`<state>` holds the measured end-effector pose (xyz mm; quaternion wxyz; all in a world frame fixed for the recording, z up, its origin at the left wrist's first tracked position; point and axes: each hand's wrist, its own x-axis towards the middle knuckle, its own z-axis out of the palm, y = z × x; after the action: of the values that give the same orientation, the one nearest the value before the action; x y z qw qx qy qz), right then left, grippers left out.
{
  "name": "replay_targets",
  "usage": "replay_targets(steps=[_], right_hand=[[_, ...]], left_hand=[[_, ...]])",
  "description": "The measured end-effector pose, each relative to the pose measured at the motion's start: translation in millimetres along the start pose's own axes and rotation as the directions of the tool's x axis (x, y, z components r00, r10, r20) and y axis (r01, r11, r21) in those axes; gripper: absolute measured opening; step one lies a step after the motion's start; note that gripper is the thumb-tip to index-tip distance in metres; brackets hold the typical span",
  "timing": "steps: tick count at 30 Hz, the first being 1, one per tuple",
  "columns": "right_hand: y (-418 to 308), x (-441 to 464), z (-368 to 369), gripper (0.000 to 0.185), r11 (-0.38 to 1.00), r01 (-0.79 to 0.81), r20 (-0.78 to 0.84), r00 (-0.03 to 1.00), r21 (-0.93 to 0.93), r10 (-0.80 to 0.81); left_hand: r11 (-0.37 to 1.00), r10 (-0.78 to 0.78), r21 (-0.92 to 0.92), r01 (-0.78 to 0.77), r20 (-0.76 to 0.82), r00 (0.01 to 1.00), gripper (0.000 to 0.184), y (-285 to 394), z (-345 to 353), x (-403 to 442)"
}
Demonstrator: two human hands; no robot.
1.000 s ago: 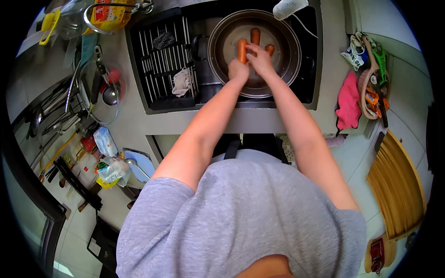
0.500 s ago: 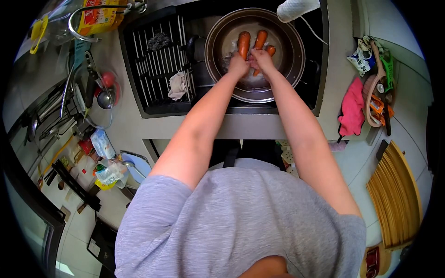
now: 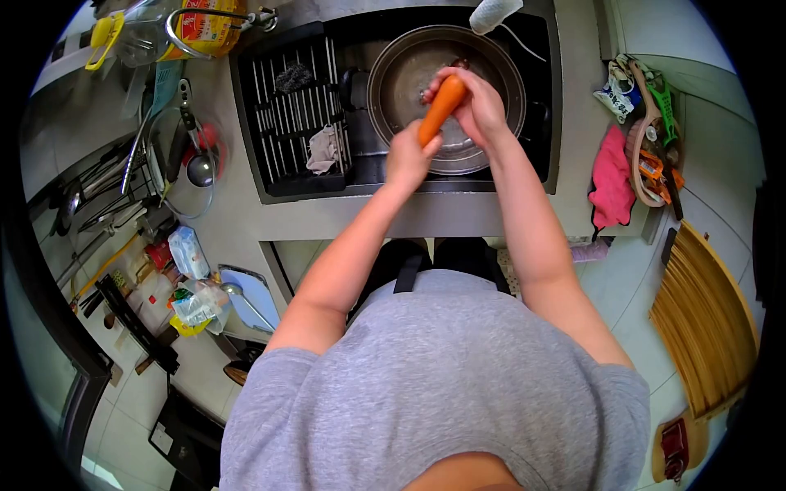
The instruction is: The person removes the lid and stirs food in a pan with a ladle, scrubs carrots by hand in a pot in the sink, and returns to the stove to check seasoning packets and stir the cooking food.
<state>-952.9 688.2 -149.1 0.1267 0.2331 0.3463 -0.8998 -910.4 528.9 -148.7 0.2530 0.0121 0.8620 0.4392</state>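
An orange carrot (image 3: 443, 109) is held up at a slant over a large metal pot (image 3: 396, 59) in the sink. My left hand (image 3: 409, 155) is closed around its lower end. My right hand (image 3: 481, 108) cups its upper end, with fingertips showing on the far side. The pot sits under both hands, with a little clear water seeming to lie at its bottom. Past my right fingers a small reddish-brown end shows in the pot; the rest is hidden.
A black drying rack (image 3: 270, 135) with a dark scrubber (image 3: 295, 78) and a pale cloth (image 3: 322, 150) spans the sink's left side. A faucet (image 3: 177, 37) and an oil bottle (image 3: 205, 26) stand upper left. A pink cloth (image 3: 612, 182) hangs at right.
Both hands have come up from inside the pot, lifting one carrot. Before, several carrots showed low in the pot around my hands. The view has shifted slightly.
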Motion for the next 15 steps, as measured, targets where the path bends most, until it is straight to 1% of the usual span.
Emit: replay_targets(steps=[1, 2, 4, 5, 7, 9, 10, 11, 12, 13, 14, 15], right_hand=[[-9.5, -11.9, 12.6, 0.034, 0.999, 0.039, 0.164, 0.986, 0.001, -0.038], [-17.0, -27.2, 25.6, 0.034, 0.999, 0.043, 0.168, 0.985, -0.002, -0.042], [-26.1, -50.2, 46.1, 0.037, 0.998, 0.044, 0.26, 0.964, 0.036, -0.052], [-25.7, -52.8, 46.8, 0.037, 0.998, 0.042, 0.265, 0.963, 0.035, -0.05], [-23.3, -54.4, 42.6, 0.033, 0.992, 0.082, 0.294, 0.95, 0.096, -0.107], [-11.7, -51.5, 33.2, 0.033, 0.991, 0.109, 0.297, 0.946, 0.074, -0.126], [-7.3, -48.2, 27.2, 0.032, 0.99, 0.133, 0.301, 0.943, 0.052, -0.143], [-8.3, -49.0, 25.7, 0.032, 0.989, 0.136, 0.299, 0.943, 0.053, -0.146], [-9.2, -49.7, 24.0, 0.035, 0.991, 0.107, 0.327, 0.937, 0.075, -0.126], [-9.7, -49.0, 22.6, 0.038, 0.992, 0.077, 0.358, 0.928, 0.096, -0.106], [-13.6, -53.4, 27.0, 0.038, 0.992, 0.077, 0.358, 0.927, 0.096, -0.107], [-21.3, -62.7, 36.6, 0.04, 0.991, 0.081, 0.397, 0.91, 0.11, -0.118]], left_hand=[[0.998, -0.03, -0.061, 0.029, -0.015, 0.999, 0.023, -2.6, -9.5, 1.9], [0.982, -0.031, -0.187, 0.021, -0.046, 0.998, 0.02, -5.2, -13.3, 1.6], [0.983, -0.001, -0.184, -0.007, -0.045, 0.999, 0.018, -3.2, -14.5, 1.4], [0.983, 0.022, -0.18, -0.028, -0.035, 0.999, 0.017, -2.9, -14.4, -0.4], [0.983, 0.048, -0.176, -0.059, -0.067, 0.997, 0.016, -1.0, -10.1, -0.6], [0.993, 0.079, -0.076, -0.094, -0.187, 0.979, 0.014, -0.1, -6.6, -3.5], [0.992, 0.082, -0.075, -0.098, -0.187, 0.979, 0.014, -3.3, -5.9, -1.9], [0.989, 0.128, -0.049, -0.139, -0.185, 0.974, 0.014, -6.1, -6.6, 0.0], [0.983, 0.173, -0.023, -0.18, -0.182, 0.968, 0.013, -8.8, -6.1, 0.6], [0.983, 0.176, -0.023, -0.183, -0.183, 0.967, 0.013, -11.5, -4.9, 2.1], [0.973, 0.21, -0.056, -0.222, -0.165, 0.964, 0.012, -7.8, -7.5, 2.5], [0.962, 0.244, -0.089, -0.259, -0.148, 0.958, 0.012, -5.0, -9.9, 2.0]])
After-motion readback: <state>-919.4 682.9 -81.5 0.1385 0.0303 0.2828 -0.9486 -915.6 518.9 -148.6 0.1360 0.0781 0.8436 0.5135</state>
